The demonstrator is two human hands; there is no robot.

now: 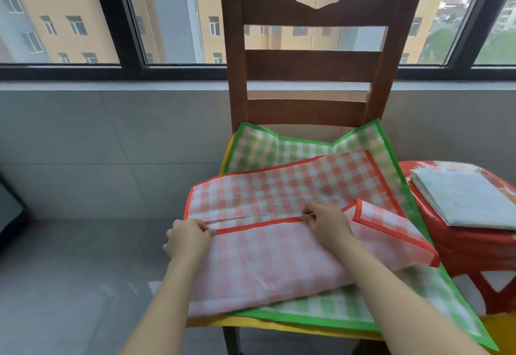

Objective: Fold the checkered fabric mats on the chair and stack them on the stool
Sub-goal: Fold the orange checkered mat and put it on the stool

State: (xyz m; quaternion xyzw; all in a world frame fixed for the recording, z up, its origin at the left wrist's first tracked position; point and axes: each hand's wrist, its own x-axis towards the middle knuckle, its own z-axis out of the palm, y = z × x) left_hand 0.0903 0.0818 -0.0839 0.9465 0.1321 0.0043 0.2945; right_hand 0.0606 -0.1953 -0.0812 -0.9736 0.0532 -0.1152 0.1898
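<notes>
A red checkered mat (282,190) lies on top of a green checkered mat (284,149) on the seat of the brown wooden chair (315,64). The red mat's near half is turned up over itself, pale underside showing. My left hand (188,239) pinches the red border at the folded flap's left end. My right hand (325,222) pinches the same border near its middle. A yellow edge of another mat (296,326) shows under the green one. The red stool (469,248) stands to the right, with a folded pale mat (466,198) on it.
A grey tiled wall and a window ledge run behind the chair. Grey floor lies to the left of the chair. The stool's edge touches the green mat's right side.
</notes>
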